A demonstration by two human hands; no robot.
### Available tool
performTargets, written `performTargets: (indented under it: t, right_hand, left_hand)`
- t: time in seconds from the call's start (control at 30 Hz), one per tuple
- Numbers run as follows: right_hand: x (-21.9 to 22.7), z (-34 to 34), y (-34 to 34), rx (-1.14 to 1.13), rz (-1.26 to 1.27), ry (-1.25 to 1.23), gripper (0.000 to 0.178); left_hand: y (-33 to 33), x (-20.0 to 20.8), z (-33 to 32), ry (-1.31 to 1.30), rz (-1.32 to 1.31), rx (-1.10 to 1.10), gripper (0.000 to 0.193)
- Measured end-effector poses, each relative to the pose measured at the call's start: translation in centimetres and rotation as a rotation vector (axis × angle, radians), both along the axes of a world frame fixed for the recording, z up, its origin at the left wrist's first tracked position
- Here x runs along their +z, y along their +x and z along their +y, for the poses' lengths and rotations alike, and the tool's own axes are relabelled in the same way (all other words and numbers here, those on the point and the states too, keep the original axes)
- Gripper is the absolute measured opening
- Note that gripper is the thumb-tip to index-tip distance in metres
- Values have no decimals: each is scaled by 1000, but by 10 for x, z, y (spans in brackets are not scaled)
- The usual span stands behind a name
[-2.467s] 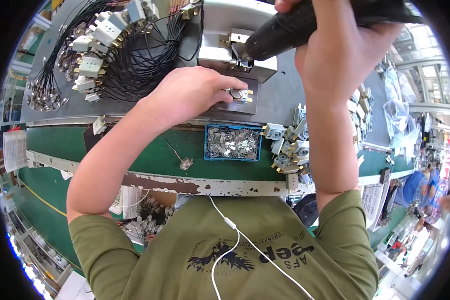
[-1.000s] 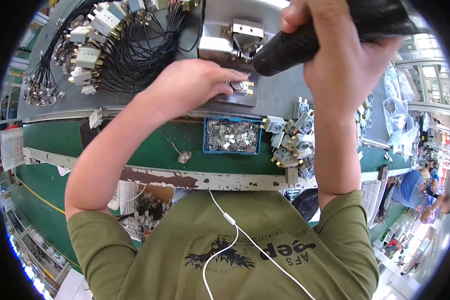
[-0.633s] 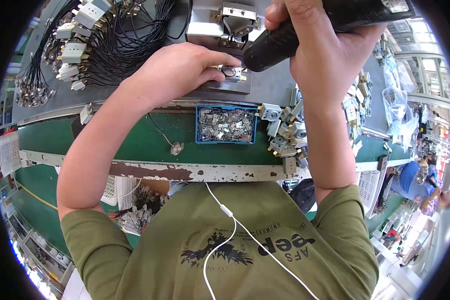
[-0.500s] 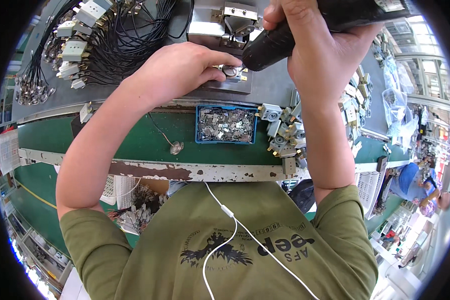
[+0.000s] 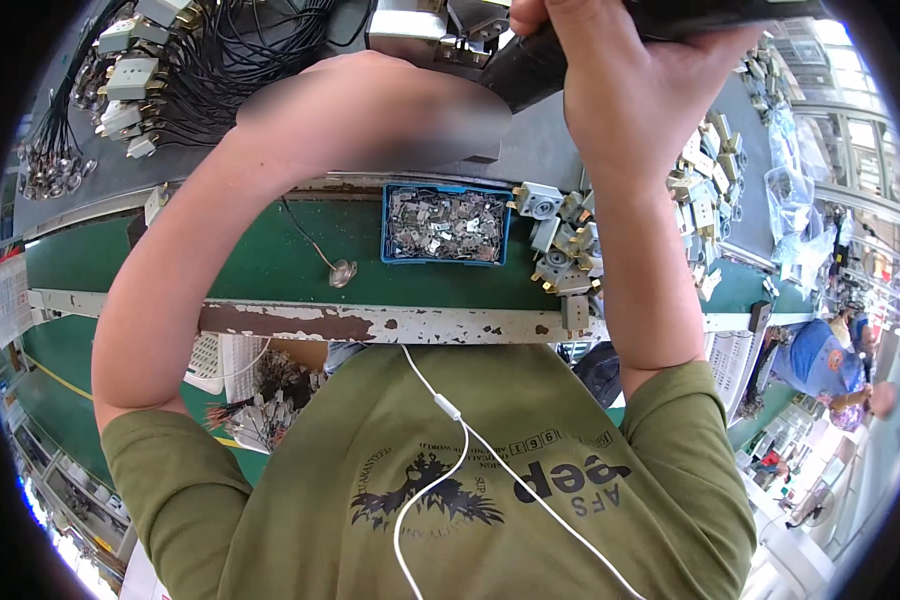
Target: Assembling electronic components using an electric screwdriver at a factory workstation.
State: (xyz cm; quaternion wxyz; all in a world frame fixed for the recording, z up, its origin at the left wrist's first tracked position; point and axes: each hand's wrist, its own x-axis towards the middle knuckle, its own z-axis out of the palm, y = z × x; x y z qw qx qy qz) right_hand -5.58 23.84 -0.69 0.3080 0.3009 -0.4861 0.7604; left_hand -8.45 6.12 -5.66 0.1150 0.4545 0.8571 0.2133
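Observation:
My right hand (image 5: 630, 110) is wrapped round a thick black cylindrical power tool (image 5: 530, 65), which slants down to the left. The tool's lower end is beside my left hand (image 5: 370, 110), near a metal fixture (image 5: 407, 25) at the far side of the bench. A blur covers my left hand's fingers and whatever lies under them, so I cannot tell if they grip anything. A blue tray (image 5: 442, 262) full of small metal pieces sits nearer to me. Right of it, grey box-shaped housings with brass terminals (image 5: 540, 203) lie piled up.
At the far left, grey housings (image 5: 132, 78) lie with bundled black cables (image 5: 270, 60). A lead with a round metal end (image 5: 342, 273) rests on the green surface. The bench's chipped edge (image 5: 430, 325) runs before me. A white cord (image 5: 448, 406) hangs down my shirt. Another person (image 5: 820, 355) is at the right.
The bench and its contents sit slightly higher and further left in view. My left hand, earlier clear with its fingers at a small metal-topped part, is now blurred. My right hand still holds the tool.

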Motion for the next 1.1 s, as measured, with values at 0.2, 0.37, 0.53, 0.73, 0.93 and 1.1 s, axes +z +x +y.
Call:
performTargets:
  t: [0.2,0.37,0.53,0.73,0.93,1.1]
  right_hand:
    - [6,-15,27,-317,-280,230,50]
    - [5,-25,25,-249,-181,205,46]
    - [6,-6,35,-277,-152,164,39]
    - [12,25,43,-399,-189,211,34]
    - [43,21,56,-465,-118,267,29]
    - [49,9,15,-562,-56,287,26]
  left_hand:
    - [4,-5,-4,8,8,1,34]
    - [7,-1,-6,-9,69,-6,32]
    - [14,-5,-6,17,293,8,21]
    - [79,-12,4,44,432,-169,9]
    - [96,-26,7,-91,440,-236,3]
    - [90,-27,5,14,292,-234,5]
